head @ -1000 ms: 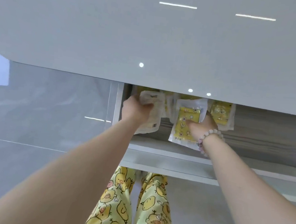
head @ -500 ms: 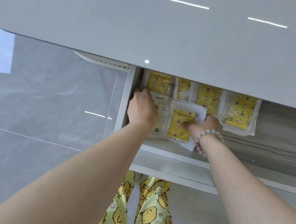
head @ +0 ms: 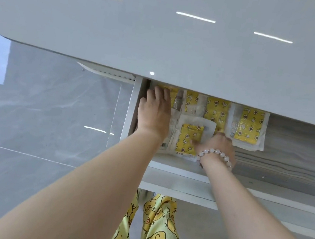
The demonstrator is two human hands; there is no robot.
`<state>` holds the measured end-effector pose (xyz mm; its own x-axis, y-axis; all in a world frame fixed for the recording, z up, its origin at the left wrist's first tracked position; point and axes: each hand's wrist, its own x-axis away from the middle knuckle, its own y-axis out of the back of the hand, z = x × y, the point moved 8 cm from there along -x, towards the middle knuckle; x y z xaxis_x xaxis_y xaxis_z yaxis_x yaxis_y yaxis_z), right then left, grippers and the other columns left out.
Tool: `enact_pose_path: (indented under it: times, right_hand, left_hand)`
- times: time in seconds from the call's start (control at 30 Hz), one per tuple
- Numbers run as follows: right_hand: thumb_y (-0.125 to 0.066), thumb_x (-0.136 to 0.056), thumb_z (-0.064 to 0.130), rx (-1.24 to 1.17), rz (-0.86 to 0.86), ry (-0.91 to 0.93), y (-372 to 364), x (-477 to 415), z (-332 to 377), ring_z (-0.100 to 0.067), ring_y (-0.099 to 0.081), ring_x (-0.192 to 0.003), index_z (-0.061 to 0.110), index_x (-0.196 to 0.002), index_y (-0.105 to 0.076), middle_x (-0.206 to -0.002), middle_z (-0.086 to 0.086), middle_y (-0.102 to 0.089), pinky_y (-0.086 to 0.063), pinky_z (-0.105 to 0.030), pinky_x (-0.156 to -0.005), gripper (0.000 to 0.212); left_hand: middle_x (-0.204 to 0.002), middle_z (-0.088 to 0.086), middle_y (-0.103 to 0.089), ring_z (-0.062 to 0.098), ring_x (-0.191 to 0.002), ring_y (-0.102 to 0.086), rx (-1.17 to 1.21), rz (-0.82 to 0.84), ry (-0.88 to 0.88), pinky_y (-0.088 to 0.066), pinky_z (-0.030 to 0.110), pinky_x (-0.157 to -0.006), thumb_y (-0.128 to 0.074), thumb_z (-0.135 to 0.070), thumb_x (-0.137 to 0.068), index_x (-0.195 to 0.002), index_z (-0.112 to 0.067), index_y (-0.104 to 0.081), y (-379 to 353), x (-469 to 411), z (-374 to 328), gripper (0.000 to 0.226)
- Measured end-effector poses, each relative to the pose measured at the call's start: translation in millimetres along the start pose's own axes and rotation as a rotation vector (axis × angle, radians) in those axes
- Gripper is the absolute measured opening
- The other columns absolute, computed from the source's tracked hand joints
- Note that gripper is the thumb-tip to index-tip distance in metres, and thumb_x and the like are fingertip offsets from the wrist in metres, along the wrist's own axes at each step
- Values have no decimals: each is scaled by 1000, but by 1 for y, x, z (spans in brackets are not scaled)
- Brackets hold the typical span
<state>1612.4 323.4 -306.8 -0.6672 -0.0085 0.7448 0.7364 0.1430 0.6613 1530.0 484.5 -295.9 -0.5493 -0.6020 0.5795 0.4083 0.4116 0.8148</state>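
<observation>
An open white drawer under a glossy white tabletop holds several clear packets with yellow patterned inserts. My left hand lies flat with straight fingers on the packets at the drawer's far left, its fingertips over the back-left packet. My right hand, with a bead bracelet on the wrist, pinches the lower right edge of the front packet. More packets lie along the back, one at the right and one in the middle.
The drawer's wood-grain bottom shows bare to the right of the packets. Grey floor tiles spread to the left. My legs in yellow duck-print trousers stand below the drawer front.
The drawer shows more of its back row of packets. My left hand has slid from the left packet toward the back-left corner and flattened. My right hand stays on the front packet.
</observation>
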Motion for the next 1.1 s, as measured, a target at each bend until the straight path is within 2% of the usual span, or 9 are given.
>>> enact_pose_path:
  times: [0.07, 0.17, 0.3, 0.4, 0.5, 0.63, 0.77, 0.93, 1.1]
  right_hand:
    - [-60, -87, 42, 52, 12, 38, 4, 14, 2, -26, -58, -101, 8, -117, -52, -113, -10, -57, -40, -27, -62, 46]
    - [-53, -90, 28, 71, 71, 137, 24, 47, 17, -22, -56, -80, 12, -104, -60, -97, -5, -62, -39, -21, -54, 22]
    - [-48, -93, 27, -7, 106, 316, 79, 123, 52, -18, -61, -93, 16, -107, -65, -109, 0, -65, -47, -23, -67, 25]
    - [-48, -93, 26, -15, 21, 467, 144, 187, 84, -17, -57, -104, 18, -108, -65, -115, 1, -59, -50, -26, -79, 24]
    - [-43, -94, 19, 123, -117, 617, 217, 250, 111, -18, -53, -108, 17, -111, -62, -118, -1, -54, -47, -27, -84, 26]
    - [-41, -94, 19, 280, -320, 735, 302, 326, 125, -18, -48, -114, 17, -118, -58, -123, -2, -51, -41, -29, -93, 30]
    - [-40, -93, 20, 294, -451, 802, 355, 398, 138, -18, -46, -118, 18, -124, -51, -127, -1, -50, -38, -30, -95, 33]
    - [-42, -92, 26, 344, -563, 1006, 363, 494, 175, -19, -45, -119, 19, -127, -47, -129, 0, -50, -37, -31, -94, 37]
    - [-42, -91, 34, 417, -673, 1177, 341, 595, 224, -21, -44, -120, 18, -127, -47, -128, -2, -52, -36, -32, -92, 39]
  left_hand:
    - [-138, 13, -34, 27, -123, -38, 22, 30, -54, -38, 32, -94, -60, -17, -86, -138, -6, -26, 3, 12, 3, 63]
    - [-134, 7, -39, 25, -124, -39, 67, 106, -123, -40, 32, -95, -55, -32, -91, -137, -10, -30, 23, 43, 14, 57]
    - [-128, 0, -47, 21, -115, -50, 73, 116, -196, -45, 30, -86, -44, -33, -96, -130, -17, -34, 87, 94, 43, 39]
    - [-133, -5, -49, 18, -119, -51, 66, 97, -199, -42, 30, -92, -39, -35, -97, -136, -23, -32, 150, 129, 69, 41]
    - [-134, -5, -52, 18, -120, -52, 77, -1, -126, -37, 32, -98, -38, -39, -97, -142, -25, -26, 223, 159, 99, 48]
    - [-126, -4, -54, 18, -118, -50, 122, -157, -23, -39, 31, -92, -38, -40, -97, -140, -24, -31, 313, 198, 132, 46]
    - [-123, -4, -53, 18, -116, -48, 185, -284, 69, -40, 29, -87, -40, -40, -96, -135, -23, -39, 383, 247, 161, 42]
    - [-123, -2, -54, 19, -119, -45, 214, -455, 231, -32, 31, -95, -43, -41, -93, -131, -23, -47, 435, 319, 219, 42]
    - [-126, -1, -51, 20, -121, -43, 201, -528, 442, -29, 33, -100, -44, -43, -93, -129, -22, -48, 442, 405, 301, 43]
